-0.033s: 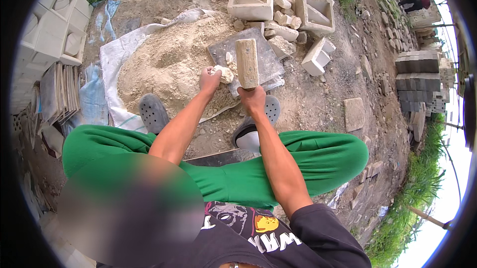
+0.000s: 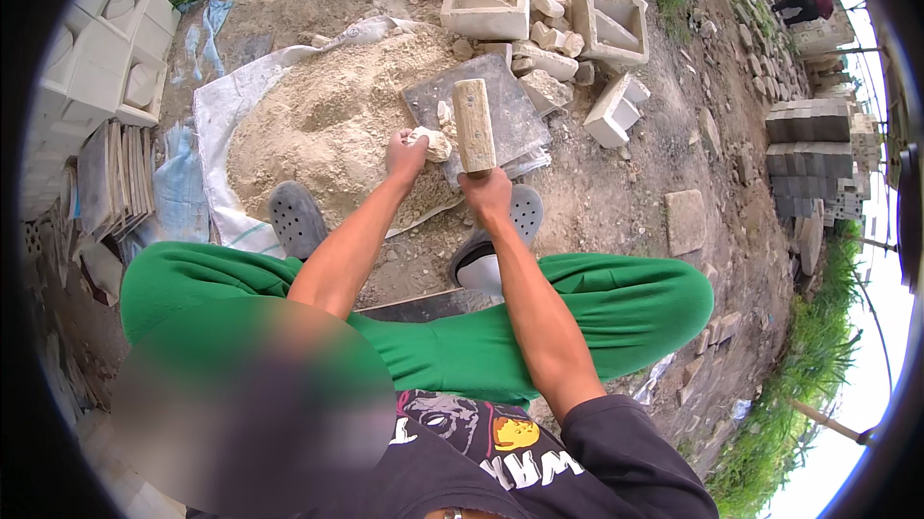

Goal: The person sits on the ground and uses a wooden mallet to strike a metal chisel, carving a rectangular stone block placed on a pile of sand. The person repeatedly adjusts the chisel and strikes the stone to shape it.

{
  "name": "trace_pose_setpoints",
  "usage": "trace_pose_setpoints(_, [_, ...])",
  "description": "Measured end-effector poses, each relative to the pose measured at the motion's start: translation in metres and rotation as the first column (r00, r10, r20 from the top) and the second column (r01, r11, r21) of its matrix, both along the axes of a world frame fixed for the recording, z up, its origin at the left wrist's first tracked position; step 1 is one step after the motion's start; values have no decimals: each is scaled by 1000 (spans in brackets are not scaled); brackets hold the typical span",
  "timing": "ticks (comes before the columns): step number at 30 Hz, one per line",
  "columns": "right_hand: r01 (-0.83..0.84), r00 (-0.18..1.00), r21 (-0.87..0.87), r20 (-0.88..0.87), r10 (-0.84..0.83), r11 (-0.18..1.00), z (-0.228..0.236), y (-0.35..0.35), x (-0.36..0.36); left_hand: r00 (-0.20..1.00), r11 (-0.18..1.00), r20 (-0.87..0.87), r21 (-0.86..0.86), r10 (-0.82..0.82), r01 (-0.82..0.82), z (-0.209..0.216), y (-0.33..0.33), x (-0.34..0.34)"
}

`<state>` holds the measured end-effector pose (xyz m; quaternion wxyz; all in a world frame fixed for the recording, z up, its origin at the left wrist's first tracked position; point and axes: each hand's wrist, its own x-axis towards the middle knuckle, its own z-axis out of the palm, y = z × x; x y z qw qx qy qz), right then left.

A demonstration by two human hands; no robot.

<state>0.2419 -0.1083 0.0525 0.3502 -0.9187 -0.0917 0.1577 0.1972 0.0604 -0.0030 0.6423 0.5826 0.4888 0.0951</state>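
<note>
My right hand [image 2: 489,196] is closed around the handle of a wooden mallet [image 2: 473,124], whose worn, block-shaped head is raised in front of it. Most of the handle is hidden by the fist and the head. To its left, my left hand [image 2: 405,155] grips a pale, rough chunk of broken block [image 2: 437,144]. The chunk is at the left edge of a flat dark slab [image 2: 516,100], where a few small pale pieces also lie. Left of the slab spreads a heap of beige crushed powder [image 2: 327,124] on a white woven sack [image 2: 214,119].
Hollow pale blocks [image 2: 486,7] and broken pieces lie beyond the slab. Stacked blocks [image 2: 115,38] and thin upright panels [image 2: 120,177] stand at the left. More stacks [image 2: 808,153] rise at the right; another person [image 2: 813,1] is far off. My clogs [image 2: 296,216] flank the work.
The mallet's head has shifted slightly left and tilted a little. My left hand and the chunk stay in place.
</note>
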Motion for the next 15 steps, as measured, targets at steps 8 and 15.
trace_pose_setpoints(8, [53,907,-25,-418,-59,998,29,17,24,997,982,-80,188,20,-4,-21,10,0])
trace_pose_setpoints(15, [47,972,-158,-218,-81,986,-8,2,15,996,984,-83,176,14,1,-15,1,8])
